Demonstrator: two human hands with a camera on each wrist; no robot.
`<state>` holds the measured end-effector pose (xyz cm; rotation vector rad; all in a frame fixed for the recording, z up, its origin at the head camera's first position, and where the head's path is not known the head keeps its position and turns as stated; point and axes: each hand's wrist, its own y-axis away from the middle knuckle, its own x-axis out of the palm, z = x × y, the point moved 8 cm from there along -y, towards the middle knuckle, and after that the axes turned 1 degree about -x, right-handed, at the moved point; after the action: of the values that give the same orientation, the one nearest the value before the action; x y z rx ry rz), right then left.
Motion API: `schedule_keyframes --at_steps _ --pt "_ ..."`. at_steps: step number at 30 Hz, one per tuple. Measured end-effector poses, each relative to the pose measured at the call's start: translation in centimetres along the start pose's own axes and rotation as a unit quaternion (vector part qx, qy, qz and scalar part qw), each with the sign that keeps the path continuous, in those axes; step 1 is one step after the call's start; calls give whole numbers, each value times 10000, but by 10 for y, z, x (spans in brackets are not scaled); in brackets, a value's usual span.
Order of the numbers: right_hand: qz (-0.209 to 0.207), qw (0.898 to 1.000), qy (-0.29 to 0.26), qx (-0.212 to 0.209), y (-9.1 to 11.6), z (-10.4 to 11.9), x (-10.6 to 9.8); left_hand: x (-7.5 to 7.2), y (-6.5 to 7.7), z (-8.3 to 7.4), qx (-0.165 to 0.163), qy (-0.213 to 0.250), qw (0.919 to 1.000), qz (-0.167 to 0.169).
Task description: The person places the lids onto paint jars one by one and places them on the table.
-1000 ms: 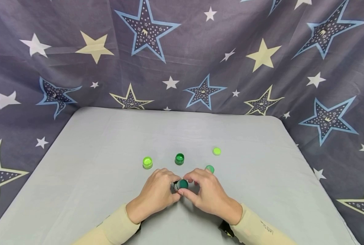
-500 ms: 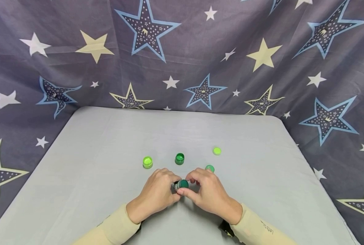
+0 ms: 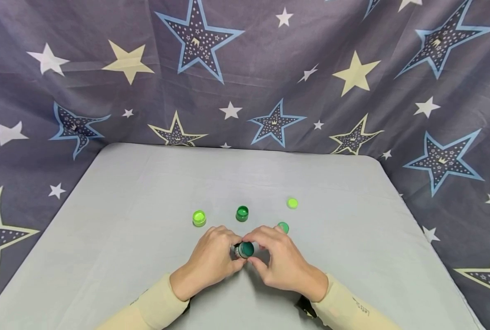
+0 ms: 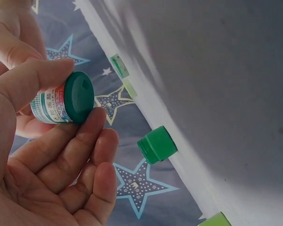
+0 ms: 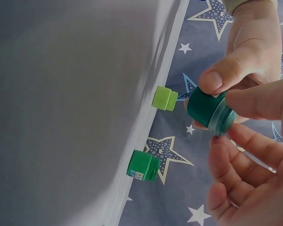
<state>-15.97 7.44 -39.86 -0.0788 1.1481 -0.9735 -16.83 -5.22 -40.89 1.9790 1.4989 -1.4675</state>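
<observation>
My left hand (image 3: 212, 256) grips a small dark teal paint jar (image 3: 247, 249) with a printed label, tilted so its round end faces me and to the right. In the left wrist view the thumb and fingers hold the jar (image 4: 79, 96) by its sides. My right hand (image 3: 284, 261) pinches the opposite end, thumb below and index finger above. The right wrist view shows the jar (image 5: 203, 104) between both hands, the right thumb and fingertips at its ridged rim. Beyond the hands stand an uncapped light green jar (image 3: 198, 219) and an uncapped green jar (image 3: 242, 214).
A light green lid (image 3: 292, 203) lies on the grey tabletop (image 3: 335, 238) at the back right. Just past the right hand's knuckles is a green lid (image 3: 283, 227), partly covered by that hand. A star-patterned cloth (image 3: 245, 68) hangs behind the table.
My right thumb and index finger have shifted round the end of the jar and changed their hold. The left hand, the other jars and the lids stay where they were.
</observation>
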Motion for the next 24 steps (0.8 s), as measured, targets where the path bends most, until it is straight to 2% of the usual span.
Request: schedule_keyframes --at_steps 7,14,24 --pt "-77 10000 45 11 0 -1 0 0 0 0 -36 -21 10000 42" --pt "-35 9997 12 223 0 -3 1 0 -1 0 -73 8 10000 66" --pt "-323 9982 394 305 2 -7 0 0 -1 -1 -55 -118 9999 77"
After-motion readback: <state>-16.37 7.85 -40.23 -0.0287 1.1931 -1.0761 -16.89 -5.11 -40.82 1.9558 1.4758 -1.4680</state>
